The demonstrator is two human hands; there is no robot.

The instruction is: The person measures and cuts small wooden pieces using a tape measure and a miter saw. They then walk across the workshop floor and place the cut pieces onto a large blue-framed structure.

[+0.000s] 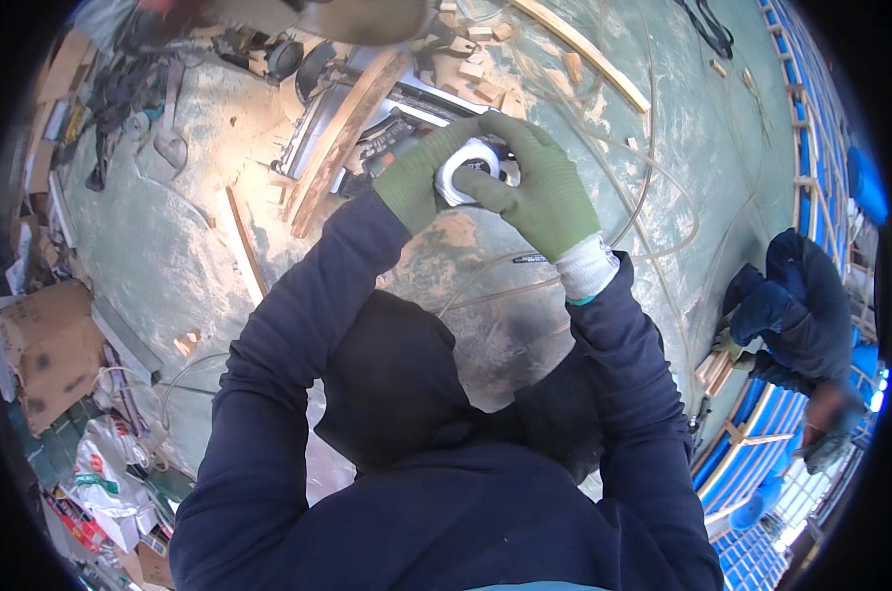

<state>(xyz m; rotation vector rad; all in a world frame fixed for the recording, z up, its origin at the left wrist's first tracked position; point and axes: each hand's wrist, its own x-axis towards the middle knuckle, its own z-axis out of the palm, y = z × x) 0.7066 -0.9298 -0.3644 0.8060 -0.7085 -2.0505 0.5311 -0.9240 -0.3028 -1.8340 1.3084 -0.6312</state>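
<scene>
Both of my hands wear green-palmed work gloves and are raised together in front of me. Between them is a round white tape measure [457, 173] with a dark centre that bears writing. My right hand [553, 188] grips it from the right, its thumb lying across the face. From the other side my left hand [416, 173] wraps the case, with some fingers hidden behind it. Below and beyond the hands sits a machine with metal rails [424, 100], partly covered by the gloves. A rough-edged timber board [346, 144] lies slanted across it.
Wood offcuts [483, 77] and sawdust litter the floor past the machine. A thin wood strip [241, 244] lies at left, a longer batten [586, 52] at upper right. Hoses [649, 177] loop across the floor. A co-worker [793, 310] crouches at right beside blue slatted frames [756, 443].
</scene>
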